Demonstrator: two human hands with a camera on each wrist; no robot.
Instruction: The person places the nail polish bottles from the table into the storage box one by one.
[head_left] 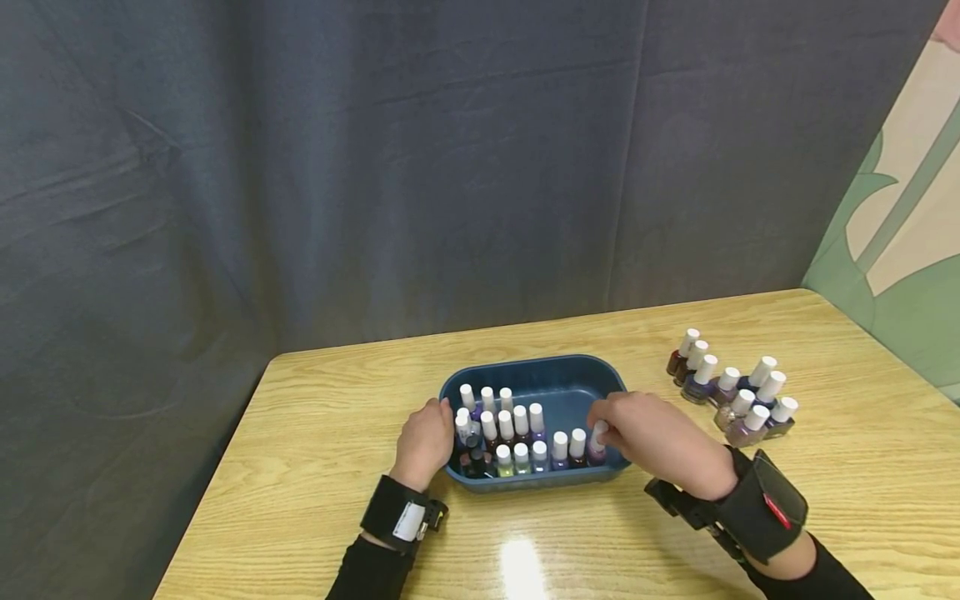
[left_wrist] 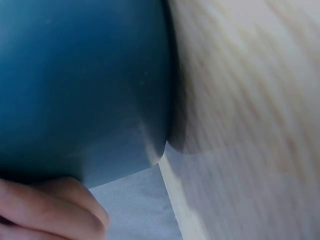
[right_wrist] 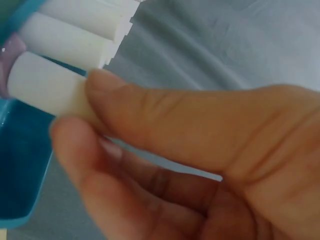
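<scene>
A blue oval tub (head_left: 570, 367) on the table holds several nail polish bottles with white caps, standing in rows along its left part and front wall. At the tub's left end, my left hand (head_left: 423, 442) grips the rim, fingers curled against the wall in the left wrist view. My right hand (head_left: 652, 433) reaches over the right end. Between thumb and forefinger it pinches the white cap of a purple nail polish bottle (head_left: 597, 450), which stands at the right end of the front row. In the right wrist view, two more white caps (right_wrist: 65, 40) lie close beside that cap.
Several more nail polish bottles (head_left: 727, 387) stand in a cluster on the wooden table (head_left: 315, 450), right of the tub. A grey cloth (head_left: 450, 167) hangs behind the table, and a patterned fabric (head_left: 900, 225) is at the far right.
</scene>
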